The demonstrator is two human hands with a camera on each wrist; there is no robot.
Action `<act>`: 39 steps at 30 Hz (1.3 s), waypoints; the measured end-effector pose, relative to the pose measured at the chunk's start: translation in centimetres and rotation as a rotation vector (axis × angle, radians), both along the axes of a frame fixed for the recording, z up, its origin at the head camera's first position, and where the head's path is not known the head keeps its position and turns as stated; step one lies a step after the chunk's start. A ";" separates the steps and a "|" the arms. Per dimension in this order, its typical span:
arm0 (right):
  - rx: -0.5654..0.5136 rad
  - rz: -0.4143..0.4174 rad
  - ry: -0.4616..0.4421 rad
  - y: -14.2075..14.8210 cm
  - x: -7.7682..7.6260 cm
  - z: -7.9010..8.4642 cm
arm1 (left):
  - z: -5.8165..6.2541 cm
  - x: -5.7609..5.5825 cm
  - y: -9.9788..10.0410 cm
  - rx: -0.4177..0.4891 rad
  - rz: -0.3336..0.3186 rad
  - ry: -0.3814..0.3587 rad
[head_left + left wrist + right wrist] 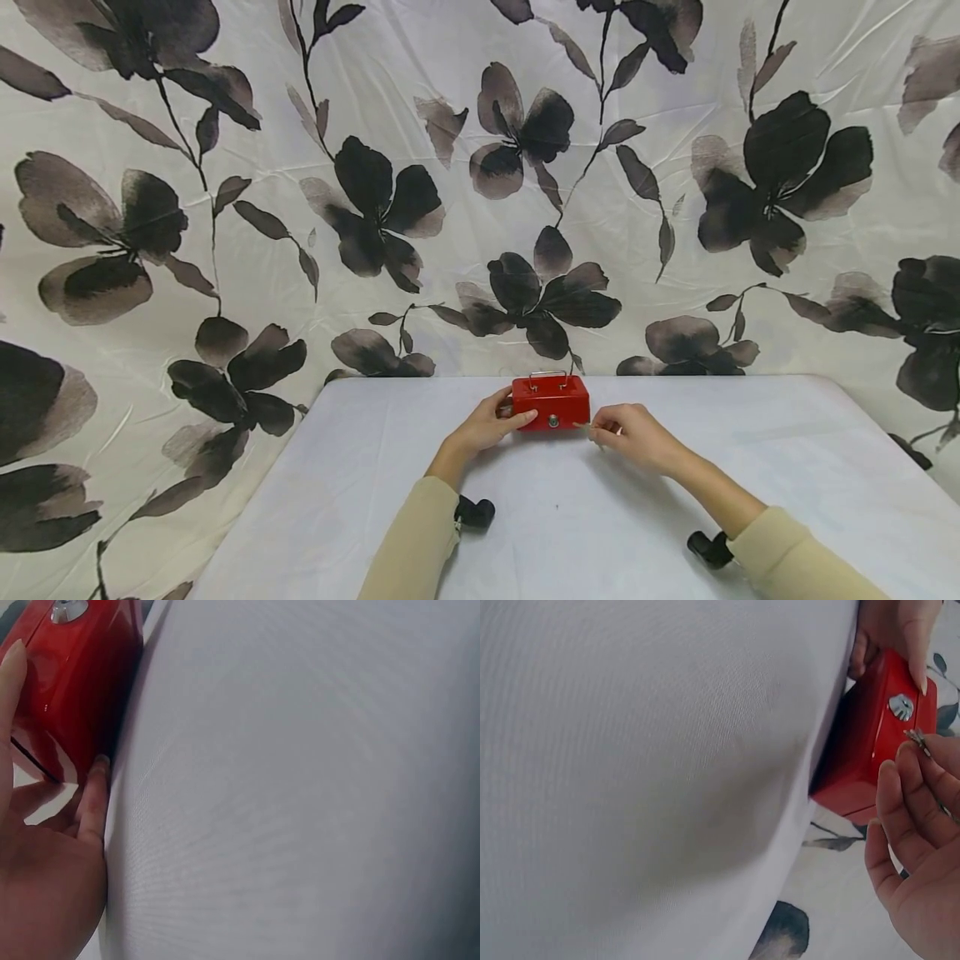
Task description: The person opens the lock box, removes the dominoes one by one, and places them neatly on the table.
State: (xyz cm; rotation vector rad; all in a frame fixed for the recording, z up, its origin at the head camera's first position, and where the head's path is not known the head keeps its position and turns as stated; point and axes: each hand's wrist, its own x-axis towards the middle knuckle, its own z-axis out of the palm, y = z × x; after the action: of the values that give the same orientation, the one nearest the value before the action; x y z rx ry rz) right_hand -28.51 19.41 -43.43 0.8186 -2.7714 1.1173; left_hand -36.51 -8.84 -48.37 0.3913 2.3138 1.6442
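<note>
A red cash box (551, 407) with a wire handle (548, 382) on its lid stands near the table's far edge, its silver lock (901, 707) facing me. At its left end, my left hand (491, 421) holds it, thumb on the front and fingers at the side. In the left wrist view those fingers (94, 802) reach low along the box close to the tabletop. My right hand (633, 433) is by the box's front right corner. Between its thumb and forefinger it pinches a small metal key (918, 739), whose tip points toward the lock, apart from it.
The box rests on a table with a white cloth (360, 500). Right behind the table's far edge hangs a white curtain (450, 225) with dark flowers. Black straps or mounts (476, 512) are on both wrists, under beige sleeves (416, 537).
</note>
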 end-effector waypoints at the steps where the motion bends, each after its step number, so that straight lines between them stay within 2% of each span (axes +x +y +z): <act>1: 0.001 0.000 0.001 -0.1 0.0 0.0 | 0.0 0.0 0.0 -0.005 0.005 0.000; 6: 0.010 0.004 0.007 -0.7 0.1 -0.2 | 0.1 0.2 0.1 -0.022 0.020 0.005; 11: 0.017 0.011 0.034 -1.2 0.1 -0.4 | -0.1 0.3 0.2 0.004 0.015 0.010; 22: 0.028 -0.003 0.080 -2.5 -0.1 -0.6 | 0.2 0.4 0.2 0.010 0.035 -0.021; 39: 0.024 -0.080 0.109 -4.1 -0.3 -0.9 | 0.4 0.4 0.1 0.009 0.034 -0.028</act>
State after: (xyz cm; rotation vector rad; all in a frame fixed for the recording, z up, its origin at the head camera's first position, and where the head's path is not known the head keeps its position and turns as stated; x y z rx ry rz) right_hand -28.80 15.30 -44.33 0.7402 -2.7075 0.9972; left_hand -36.13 -8.72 -47.96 0.3307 2.3058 1.6659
